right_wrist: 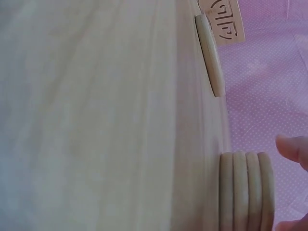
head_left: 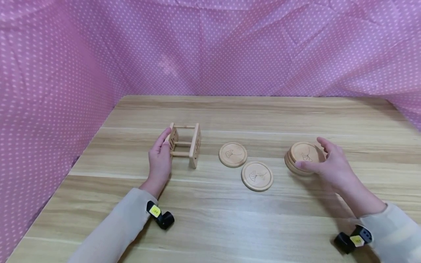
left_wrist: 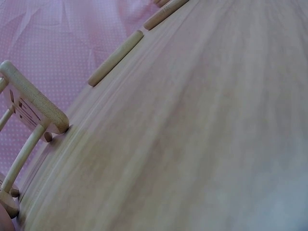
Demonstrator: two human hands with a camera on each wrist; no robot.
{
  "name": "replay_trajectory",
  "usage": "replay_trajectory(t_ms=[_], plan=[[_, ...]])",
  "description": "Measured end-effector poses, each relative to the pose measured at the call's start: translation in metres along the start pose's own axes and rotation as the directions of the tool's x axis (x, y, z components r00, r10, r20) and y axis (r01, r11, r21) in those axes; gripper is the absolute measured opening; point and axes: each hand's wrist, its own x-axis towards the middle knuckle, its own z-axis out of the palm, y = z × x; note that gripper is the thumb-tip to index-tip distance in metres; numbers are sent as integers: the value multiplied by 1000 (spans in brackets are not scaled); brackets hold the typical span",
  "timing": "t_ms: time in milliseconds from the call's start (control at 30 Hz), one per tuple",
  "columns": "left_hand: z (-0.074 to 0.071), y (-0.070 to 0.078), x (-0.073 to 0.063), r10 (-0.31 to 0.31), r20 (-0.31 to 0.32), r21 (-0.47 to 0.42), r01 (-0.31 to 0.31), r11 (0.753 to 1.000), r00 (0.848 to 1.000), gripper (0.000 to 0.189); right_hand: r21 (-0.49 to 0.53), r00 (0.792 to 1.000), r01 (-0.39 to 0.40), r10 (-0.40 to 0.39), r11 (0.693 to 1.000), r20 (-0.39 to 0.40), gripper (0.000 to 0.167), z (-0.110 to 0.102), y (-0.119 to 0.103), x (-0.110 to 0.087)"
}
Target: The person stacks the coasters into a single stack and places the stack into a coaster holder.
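At the left of the table, my left hand holds the near-left side of a wooden coaster rack, index finger and thumb against its left end panel. The rack stands upright, its two slotted panels joined by round bars; no coaster sits between them. At the right, my right hand spreads thumb and fingers around a stack of several round wooden coasters engraved with a leaf. In the right wrist view its fingertips hover just over the top of the coaster stack, apart from it.
Two single coasters lie flat between the rack and the stack: one farther back, one nearer. A pink dotted cloth hangs behind the wood-grain table and along its left side. Each sleeve carries a small black wrist camera.
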Motion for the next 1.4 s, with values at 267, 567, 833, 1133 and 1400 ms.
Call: replay_trajectory(t_ms=[267,567,833,1133,1400], plan=[[0,-2,0,3,1,16,-3,1000,1000,44,34,998,56,-55,998,-30,107,1,-13,-8],[0,-3,0,0,6,10,0,1000,1000,42,36,976,214,-212,976,-48,107,15,-34,-18],[0,-3,0,-9,7,-10,9,1000,1000,42,78,963,266,-269,961,28,106,33,-46,-22],[1,-2,1,-3,3,-9,3,1000,1000,42,124,943,267,-285,956,170,101,45,-49,-22],[1,-4,3,15,-12,2,-15,1000,1000,43,128,911,261,-288,957,296,94,53,-47,-17]])
